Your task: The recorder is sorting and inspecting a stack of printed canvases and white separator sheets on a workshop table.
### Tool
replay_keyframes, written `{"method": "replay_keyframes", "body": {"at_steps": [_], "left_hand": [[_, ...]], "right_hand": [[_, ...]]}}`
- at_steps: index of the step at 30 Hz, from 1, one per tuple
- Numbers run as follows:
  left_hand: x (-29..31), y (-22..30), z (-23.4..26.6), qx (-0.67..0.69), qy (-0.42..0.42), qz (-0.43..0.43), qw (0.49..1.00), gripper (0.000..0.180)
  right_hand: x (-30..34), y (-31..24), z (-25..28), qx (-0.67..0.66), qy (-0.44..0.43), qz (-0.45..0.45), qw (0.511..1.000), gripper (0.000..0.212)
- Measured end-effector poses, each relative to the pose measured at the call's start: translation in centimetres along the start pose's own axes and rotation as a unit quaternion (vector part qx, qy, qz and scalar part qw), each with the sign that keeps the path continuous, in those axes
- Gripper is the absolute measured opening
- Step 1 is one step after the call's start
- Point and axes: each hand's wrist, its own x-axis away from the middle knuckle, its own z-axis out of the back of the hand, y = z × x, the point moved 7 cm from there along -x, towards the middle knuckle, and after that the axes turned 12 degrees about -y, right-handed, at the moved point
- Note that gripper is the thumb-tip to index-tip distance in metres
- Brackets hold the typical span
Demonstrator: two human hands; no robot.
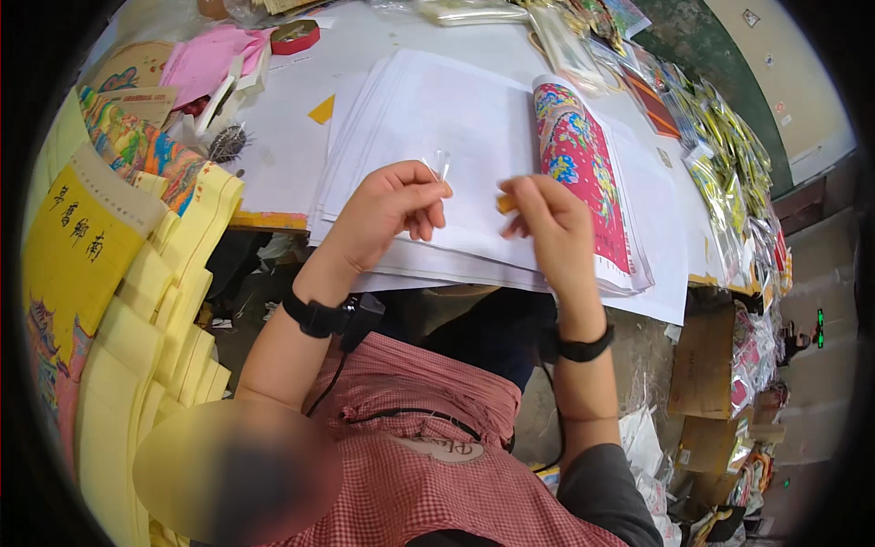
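Over a stack of large white paper sheets (428, 105), both my hands are raised with a gap between them. The fingertips of my left hand (387, 205) pinch a small piece of clear plastic film (443, 164), which sticks up above the thumb. My right hand (556, 228) is closed around a small orange-yellow piece (506, 203); motion blurs its fingers, and the piece's kind does not show. Right beside that hand, a pink-red floral printed sheet (583, 173) lies partly rolled on the paper.
Yellow folded printed sheets (137, 301) stack up on the left. Behind them are a dark spiky ball (228, 143), pink cloth (214, 64) and a red box (294, 36). Plastic-wrapped packets (729, 155) line the right edge, above cardboard boxes (702, 365).
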Motion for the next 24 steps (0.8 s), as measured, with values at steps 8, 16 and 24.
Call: {"method": "replay_keyframes", "body": {"at_steps": [8,16,24], "left_hand": [[1.1,0.8,-3.0,-0.063,-0.012,-0.007,0.998,0.011],[1.0,0.4,-3.3,-0.121,0.022,0.001,0.992,0.011],[1.1,0.7,-3.4,-0.179,0.053,0.005,0.982,0.013]], "right_hand": [[-0.9,-0.3,-3.3,-0.063,-0.048,0.047,0.996,0.013],[-0.3,-0.2,-2.6,-0.097,0.028,0.057,0.993,0.011],[-0.4,-1.4,-2.5,0.079,0.054,0.144,0.985,0.012]]}}
